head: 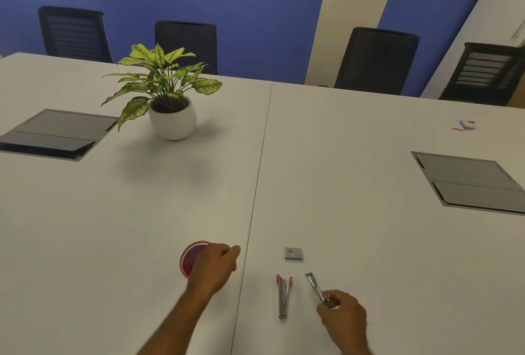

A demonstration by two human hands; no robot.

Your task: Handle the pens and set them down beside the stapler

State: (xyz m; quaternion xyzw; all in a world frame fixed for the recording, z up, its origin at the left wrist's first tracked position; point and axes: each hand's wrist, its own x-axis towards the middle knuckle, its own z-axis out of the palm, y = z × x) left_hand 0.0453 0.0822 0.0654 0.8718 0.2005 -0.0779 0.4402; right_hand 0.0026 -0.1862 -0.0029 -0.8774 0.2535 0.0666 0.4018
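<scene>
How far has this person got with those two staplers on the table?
Early, it seems. Done: little that shows. The red stapler lies opened out on the table, untouched, and the small staple box sits closed nearby. In hand: the right hand pinches the rear end of the teal stapler. The left hand hovers by the red mesh cup, holding nothing. Both staplers are outside the cup.

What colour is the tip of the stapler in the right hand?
Teal-blue tip on the stapler that the right hand pinches; body is silver metal. Head view.
</scene>
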